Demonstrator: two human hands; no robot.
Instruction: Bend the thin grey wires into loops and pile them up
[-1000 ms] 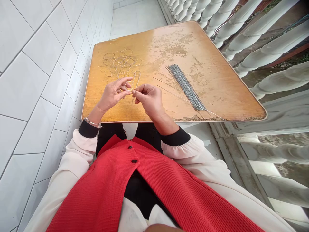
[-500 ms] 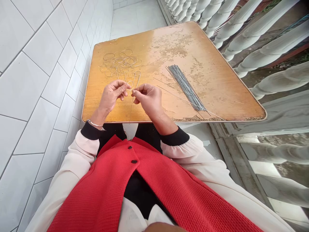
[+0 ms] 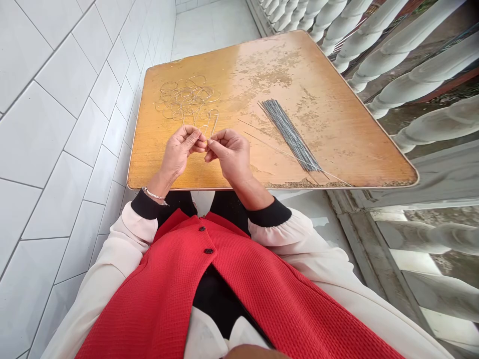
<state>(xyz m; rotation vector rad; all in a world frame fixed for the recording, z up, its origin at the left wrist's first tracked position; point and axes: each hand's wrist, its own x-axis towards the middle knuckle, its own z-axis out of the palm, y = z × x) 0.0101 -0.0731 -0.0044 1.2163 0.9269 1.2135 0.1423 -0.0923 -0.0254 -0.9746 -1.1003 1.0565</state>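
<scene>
Both hands (image 3: pixel 205 152) are together just above the near edge of the table (image 3: pixel 209 65), left of centre in the frame. The left hand (image 3: pixel 180 152) and right hand (image 3: pixel 231 153) meet at the fingertips, and each seems to pinch a fine pale wire (image 3: pixel 206 144), though the fingers hide the exact grip. A narrow bent wire loop (image 3: pixel 214 122) rises from the pinch towards a loose tangle of wire rings (image 3: pixel 186 98) at the upper left of the tabletop. The loop sits just below the tangle and may touch it; the view does not settle this.

To the right lies a bundle of straight grey wires (image 3: pixel 290 134), angled across the table, with two long thin wires (image 3: pixel 277 142) beside it, well apart from the hands. A bangle (image 3: pixel 154 195) circles the left wrist.

Work this fine is probably best done with the pinch kept close to the bend and both wrists low and steady, so the wire cannot spring or catch on the nearby rings.
</scene>
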